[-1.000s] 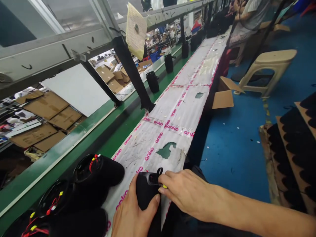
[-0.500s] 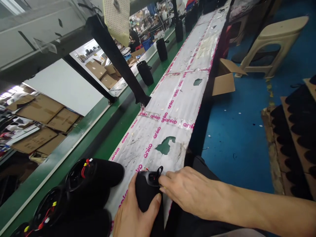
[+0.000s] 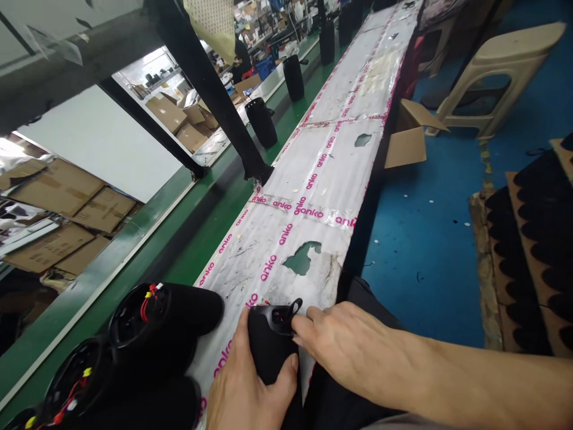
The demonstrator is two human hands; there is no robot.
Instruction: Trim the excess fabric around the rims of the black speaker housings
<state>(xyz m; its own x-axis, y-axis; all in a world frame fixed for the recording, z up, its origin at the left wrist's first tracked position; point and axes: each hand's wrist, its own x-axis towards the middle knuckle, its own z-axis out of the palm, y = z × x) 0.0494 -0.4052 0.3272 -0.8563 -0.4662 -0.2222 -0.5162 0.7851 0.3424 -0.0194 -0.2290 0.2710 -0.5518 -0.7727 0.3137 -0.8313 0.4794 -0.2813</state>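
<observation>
Our left hand (image 3: pixel 250 388) wraps a black cylinder (image 3: pixel 271 352), thumb one side, fingers the other, spread only to its width. Our right hand (image 3: pixel 335 334) is bunched at the end's recessed panel (image 3: pixel 281 320), just beside the strap loop (image 3: pixel 292 309); we can't tell what the hidden fingertips pinch, if anything. Surface: white sheeting (image 3: pixel 344 167) printed pink "anko", torn in spots, alongside a green bench (image 3: pixel 179 239). We have wired cylinders (image 3: pixel 197 304) lying left, red leads (image 3: pixel 144 307) at their open ends. Blue floor (image 3: pixel 421 286) right, with beige stool (image 3: pixel 510 51) and carton (image 3: pixel 405 148). Held cylinder sits inside the left grasp, far end poking past it, right hand at its right edge.
</observation>
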